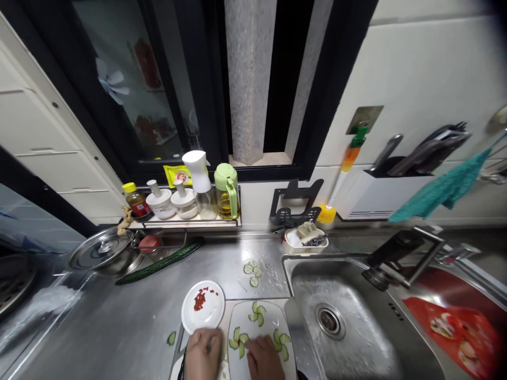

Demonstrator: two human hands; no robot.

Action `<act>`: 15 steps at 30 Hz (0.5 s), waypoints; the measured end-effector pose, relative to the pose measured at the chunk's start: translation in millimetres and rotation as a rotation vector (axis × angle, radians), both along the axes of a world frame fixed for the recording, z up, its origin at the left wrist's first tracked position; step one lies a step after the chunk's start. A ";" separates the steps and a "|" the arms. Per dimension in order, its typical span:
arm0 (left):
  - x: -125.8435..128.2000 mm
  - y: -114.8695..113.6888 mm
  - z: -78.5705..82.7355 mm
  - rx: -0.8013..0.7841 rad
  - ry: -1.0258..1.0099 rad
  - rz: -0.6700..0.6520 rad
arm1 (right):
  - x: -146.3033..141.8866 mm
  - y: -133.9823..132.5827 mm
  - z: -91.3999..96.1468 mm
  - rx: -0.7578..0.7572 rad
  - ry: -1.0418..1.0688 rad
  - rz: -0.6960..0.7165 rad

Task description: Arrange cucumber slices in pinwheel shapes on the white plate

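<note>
A white oblong plate [273, 311] lies at the counter's front edge with cucumber slices set in pinwheel shapes, one at the top [257, 312], one at lower left [238, 341] and one at lower right [282, 343]. My right hand [263, 359] rests on the plate, fingertips touching the lower-left pinwheel. My left hand [203, 354] sits beside the plate's left edge, below a small round white plate [212, 315] holding red chopped bits [200, 300]. Whether the left hand holds anything is hidden.
Loose cucumber slices [253, 272] lie on the steel counter [130, 327], and a whole cucumber [160, 263] lies left of them. A rack of condiment bottles [186, 198] stands at the back. A sink [344, 322] with a faucet [396, 253] is to the right; a pot lid [101, 250] is at left.
</note>
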State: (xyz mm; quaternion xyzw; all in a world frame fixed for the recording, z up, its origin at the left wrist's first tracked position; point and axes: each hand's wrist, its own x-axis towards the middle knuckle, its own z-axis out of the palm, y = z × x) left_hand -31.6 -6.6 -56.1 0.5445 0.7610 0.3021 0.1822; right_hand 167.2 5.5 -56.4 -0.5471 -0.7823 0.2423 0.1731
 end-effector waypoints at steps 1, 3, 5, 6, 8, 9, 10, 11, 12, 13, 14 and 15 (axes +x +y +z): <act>-10.6 3.4 3.6 -0.012 0.021 0.032 | 0.5 0.0 0.0 -0.005 -0.006 0.000; -31.9 11.3 9.2 -0.047 0.076 0.097 | 1.0 -0.2 -0.1 -0.007 -0.016 0.001; -50.1 19.6 13.2 -0.093 0.119 0.115 | 0.9 -0.6 -0.6 0.001 -0.027 -0.001; -57.2 23.6 14.8 -0.125 0.141 0.126 | 0.8 -0.9 -1.1 0.003 -0.033 -0.003; -66.6 30.9 16.9 -0.177 0.176 0.133 | 0.6 -1.5 -2.1 0.009 -0.042 -0.004; -69.3 33.9 17.4 -0.193 0.195 0.132 | 0.7 -1.8 -2.7 0.011 -0.044 0.000; -70.8 36.6 17.5 -0.201 0.213 0.124 | 0.9 -2.0 -3.3 0.012 -0.044 0.007; -71.6 38.7 17.1 -0.202 0.233 0.112 | 1.1 -2.1 -4.0 0.012 -0.043 0.017; -72.0 40.5 16.3 -0.202 0.251 0.097 | 1.4 -2.3 -4.8 0.014 -0.041 0.026; -72.1 41.9 15.3 -0.203 0.266 0.081 | 1.8 -2.4 -5.8 0.016 -0.039 0.027; -72.3 42.9 14.0 -0.202 0.277 0.064 | 2.1 -2.4 -7.0 0.018 -0.039 0.020; -72.4 43.7 12.8 -0.201 0.283 0.052 | 2.5 -2.5 -8.3 0.021 -0.040 0.010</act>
